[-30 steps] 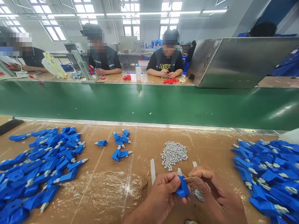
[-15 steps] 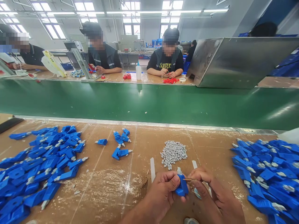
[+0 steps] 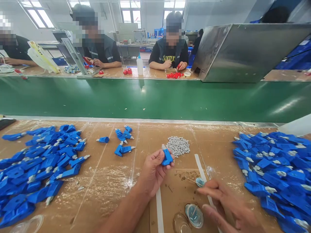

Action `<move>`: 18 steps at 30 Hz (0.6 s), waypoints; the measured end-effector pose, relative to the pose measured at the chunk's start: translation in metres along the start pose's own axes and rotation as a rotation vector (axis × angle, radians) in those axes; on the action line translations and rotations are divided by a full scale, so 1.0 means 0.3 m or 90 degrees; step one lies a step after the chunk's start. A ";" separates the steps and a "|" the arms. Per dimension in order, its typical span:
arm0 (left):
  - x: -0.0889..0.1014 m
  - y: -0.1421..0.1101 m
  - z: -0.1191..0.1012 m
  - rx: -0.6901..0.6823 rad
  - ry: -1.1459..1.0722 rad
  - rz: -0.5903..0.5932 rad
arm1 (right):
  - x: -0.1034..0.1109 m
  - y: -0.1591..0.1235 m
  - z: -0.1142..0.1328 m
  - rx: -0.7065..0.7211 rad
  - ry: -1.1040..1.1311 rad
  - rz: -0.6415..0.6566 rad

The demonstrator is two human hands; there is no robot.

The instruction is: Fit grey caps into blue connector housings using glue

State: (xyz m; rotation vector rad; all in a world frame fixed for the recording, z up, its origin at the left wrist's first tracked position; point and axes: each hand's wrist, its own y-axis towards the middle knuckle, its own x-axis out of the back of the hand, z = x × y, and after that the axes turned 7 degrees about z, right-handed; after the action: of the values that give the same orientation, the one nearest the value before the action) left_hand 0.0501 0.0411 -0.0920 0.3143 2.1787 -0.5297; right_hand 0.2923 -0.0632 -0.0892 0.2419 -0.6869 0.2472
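Note:
My left hand (image 3: 154,170) is closed around a blue plastic part (image 3: 167,157) with a pale grey tip, pinched between thumb and fingers. My right hand (image 3: 224,202) hovers at lower right with thumb and fingers apart, slightly blurred and holding nothing visible. Close to its fingertips lies a small teal object (image 3: 200,182) with a thin stick across it. Left of the thumb stands a small clear cup (image 3: 193,215) of bluish material, with something pale in it. A heap of small grey pieces (image 3: 178,146) lies just beyond the held part.
Large piles of blue parts lie left (image 3: 43,168) and right (image 3: 274,171), with several loose parts (image 3: 123,149) at centre left. White strips (image 3: 159,210) mark the cardboard surface. Across a green belt (image 3: 145,100), people work beside a metal housing (image 3: 230,53).
My right hand has left the blue part and moved down and right, without the thin stick it held. My left hand has carried the part up and left. The view has tilted downward.

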 end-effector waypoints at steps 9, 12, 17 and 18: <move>0.056 0.024 0.020 -0.049 -0.040 -0.066 | 0.000 0.352 -0.145 0.111 -0.139 0.038; 0.065 0.028 0.018 -0.063 -0.065 -0.093 | -0.039 0.399 -0.165 0.149 -0.148 0.063; 0.062 0.030 0.021 -0.066 -0.080 -0.105 | -0.067 0.388 -0.158 0.164 -0.161 0.104; 0.060 0.031 0.023 -0.067 -0.079 -0.105 | -0.070 0.384 -0.152 0.169 -0.163 0.121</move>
State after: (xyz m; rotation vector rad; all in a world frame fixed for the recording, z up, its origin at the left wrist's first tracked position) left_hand 0.0475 0.0466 -0.1125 0.0440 2.1139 -0.5094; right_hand 0.2689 0.0562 -0.1210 0.4684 -0.9327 0.4961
